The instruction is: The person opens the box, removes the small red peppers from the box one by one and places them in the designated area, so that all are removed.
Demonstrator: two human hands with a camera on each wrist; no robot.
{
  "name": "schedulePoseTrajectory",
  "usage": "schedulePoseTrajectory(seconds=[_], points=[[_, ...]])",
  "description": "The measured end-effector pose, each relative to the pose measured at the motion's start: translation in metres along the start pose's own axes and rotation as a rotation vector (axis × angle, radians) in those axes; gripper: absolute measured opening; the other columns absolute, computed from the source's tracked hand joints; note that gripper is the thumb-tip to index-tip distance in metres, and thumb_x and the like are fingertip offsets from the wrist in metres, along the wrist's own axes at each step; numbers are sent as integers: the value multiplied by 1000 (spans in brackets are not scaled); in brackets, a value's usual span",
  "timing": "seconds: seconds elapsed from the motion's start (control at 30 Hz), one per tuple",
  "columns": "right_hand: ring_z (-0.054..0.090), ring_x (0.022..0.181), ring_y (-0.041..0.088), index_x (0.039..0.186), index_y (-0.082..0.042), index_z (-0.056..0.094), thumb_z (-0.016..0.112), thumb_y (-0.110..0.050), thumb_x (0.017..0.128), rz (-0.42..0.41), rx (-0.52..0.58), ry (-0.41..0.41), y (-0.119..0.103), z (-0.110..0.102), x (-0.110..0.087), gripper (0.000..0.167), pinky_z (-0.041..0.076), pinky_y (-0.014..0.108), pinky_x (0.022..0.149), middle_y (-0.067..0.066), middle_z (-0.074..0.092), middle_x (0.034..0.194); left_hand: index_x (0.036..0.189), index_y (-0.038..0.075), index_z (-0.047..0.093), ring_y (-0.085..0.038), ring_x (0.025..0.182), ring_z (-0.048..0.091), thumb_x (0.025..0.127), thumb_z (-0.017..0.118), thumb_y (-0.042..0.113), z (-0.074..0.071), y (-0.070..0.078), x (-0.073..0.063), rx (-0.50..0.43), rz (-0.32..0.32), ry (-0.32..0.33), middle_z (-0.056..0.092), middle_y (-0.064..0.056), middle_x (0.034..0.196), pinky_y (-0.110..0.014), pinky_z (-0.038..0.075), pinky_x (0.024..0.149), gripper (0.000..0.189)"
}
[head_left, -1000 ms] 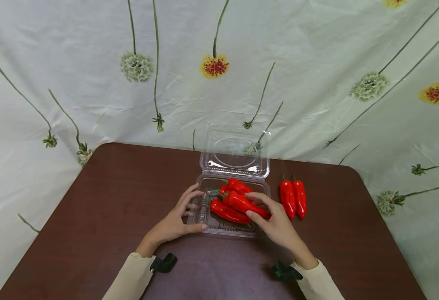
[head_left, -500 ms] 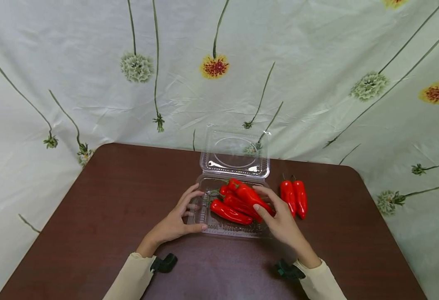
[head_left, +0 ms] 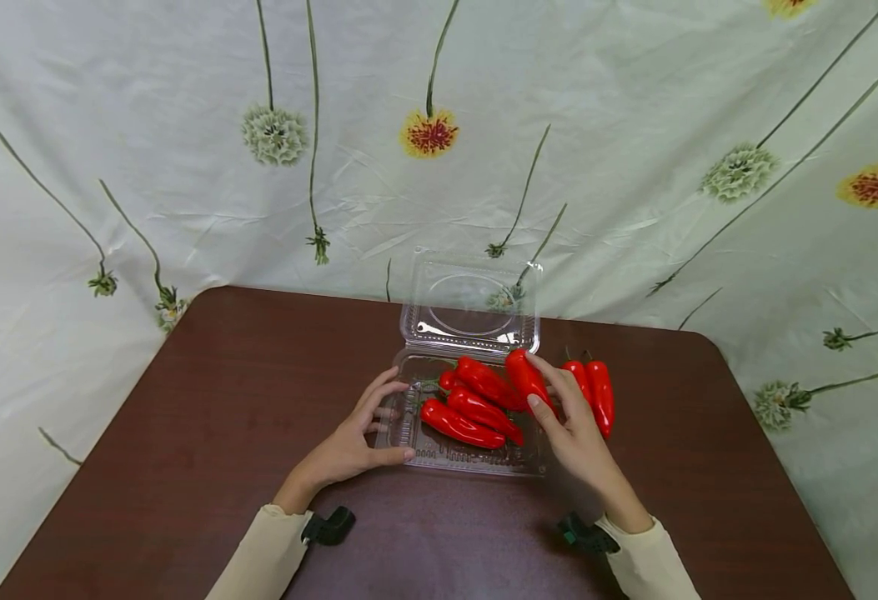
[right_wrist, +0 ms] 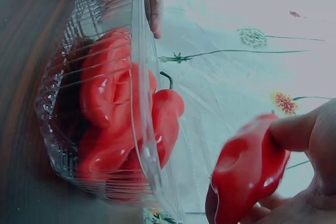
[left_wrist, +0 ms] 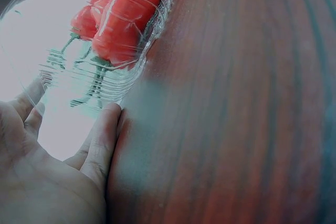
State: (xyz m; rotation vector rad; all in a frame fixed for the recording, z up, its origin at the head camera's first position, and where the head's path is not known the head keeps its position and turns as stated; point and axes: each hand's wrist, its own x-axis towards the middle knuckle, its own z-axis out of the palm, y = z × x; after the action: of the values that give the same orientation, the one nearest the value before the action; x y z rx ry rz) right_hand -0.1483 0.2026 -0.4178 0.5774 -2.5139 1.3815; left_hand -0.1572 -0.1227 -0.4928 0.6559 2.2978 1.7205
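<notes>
A clear plastic clamshell container (head_left: 439,457) lies on the table with its lid (head_left: 469,304) raised at the back. Several red chili peppers (head_left: 463,425) lie inside it, green stems toward the left. My right hand (head_left: 574,425) pinches another red pepper (head_left: 527,377) between thumb and fingers, over the container's right side; in the right wrist view this held pepper (right_wrist: 249,171) is beside and apart from the container wall. At the container's left side rests my left hand (head_left: 344,446), fingers and thumb spread along the edge; the left wrist view shows its fingertips (left_wrist: 107,116) right at the ribbed wall.
Two more red peppers (head_left: 600,396) lie side by side on the dark brown table (head_left: 258,375), right of the container and partly behind my right hand. A white flowered cloth (head_left: 596,150) hangs beyond the table's back edge.
My right hand has lifted one pepper off those in the container and carried it to the right, turning it more upright. The left hand has stayed in place.
</notes>
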Motion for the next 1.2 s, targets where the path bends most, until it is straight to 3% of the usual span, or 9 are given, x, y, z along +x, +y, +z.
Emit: schedulePoseTrajectory(seconds=[0.2,0.37,0.57,0.77,1.03,1.2], points=[[47,98,22,145,1,47,56,6,97,36,25,12,-25,-5,1,49,52,28,63,24,50,121,154,18,30,-34,125,48,84,82,27,0,0,0,2,-1,0,3,6,167,-53,42,100,88],[43,100,22,143,2,49,57,6,97,36,2,52,-25,-5,3,47,50,28,63,25,51,118,154,18,30,-33,124,49,84,82,27,0,0,-1,3,0,3,4,5,167,-52,43,99,88],[44,99,19,144,0,49,59,5,96,41,-37,100,-5,-6,4,50,43,25,77,24,54,123,154,19,29,-32,124,49,84,82,26,-2,1,0,-4,2,-1,4,6,167,-52,42,99,88],[44,100,12,147,-12,50,60,-3,99,111,-43,146,24,-14,3,50,44,23,78,15,54,122,155,17,28,-32,125,49,85,81,25,0,-1,0,-12,15,-14,4,3,167,-51,42,98,88],[48,100,15,151,-20,46,55,-13,103,225,-16,175,34,-35,3,49,47,29,77,13,48,132,155,18,28,-32,124,50,85,81,26,0,-1,0,-2,20,-11,3,5,167,-51,43,98,88],[42,102,7,150,-21,48,51,-11,105,290,10,235,35,-49,4,47,43,23,74,7,46,134,155,17,28,-32,124,49,85,81,25,-1,-1,0,-15,21,-8,4,4,167,-52,42,98,88]])
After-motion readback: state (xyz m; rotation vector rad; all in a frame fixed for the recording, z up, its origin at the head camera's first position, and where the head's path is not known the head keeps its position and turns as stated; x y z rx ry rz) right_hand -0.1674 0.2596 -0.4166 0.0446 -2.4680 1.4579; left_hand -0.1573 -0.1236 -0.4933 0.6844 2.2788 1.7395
